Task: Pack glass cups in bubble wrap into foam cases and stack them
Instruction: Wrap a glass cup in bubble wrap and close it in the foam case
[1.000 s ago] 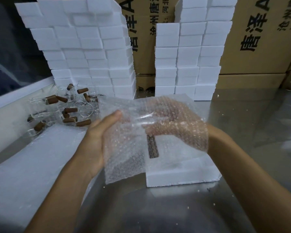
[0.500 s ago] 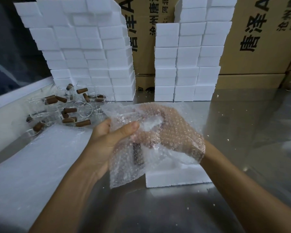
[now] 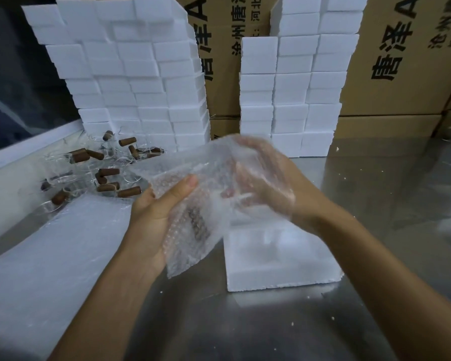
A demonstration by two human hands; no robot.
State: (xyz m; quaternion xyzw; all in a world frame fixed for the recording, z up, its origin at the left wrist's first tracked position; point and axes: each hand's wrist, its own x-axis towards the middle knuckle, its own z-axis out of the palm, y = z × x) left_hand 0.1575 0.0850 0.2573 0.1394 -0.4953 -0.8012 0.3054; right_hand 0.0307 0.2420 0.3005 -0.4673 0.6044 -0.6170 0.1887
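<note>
A sheet of bubble wrap (image 3: 193,230) is folded around a glass cup with a brown handle (image 3: 199,225), held above the steel table. My left hand (image 3: 156,214) grips the wrapped cup from the left, thumb pressed on the wrap. My right hand (image 3: 266,186) lies under the sheet's upper flap with fingers curled into it. Just below the hands sits a white foam case (image 3: 279,259). A heap of loose glass cups with brown handles (image 3: 99,168) lies at the back left.
Two tall stacks of white foam cases (image 3: 130,79) (image 3: 297,84) stand at the back against cardboard boxes (image 3: 401,61). A pile of bubble wrap sheets (image 3: 50,256) lies at the left. Foam crumbs dot the steel table (image 3: 375,204).
The flat sheet has been folded around the cup. My left thumb moved onto the wrap and my right hand pulled the flap up and to the right.
</note>
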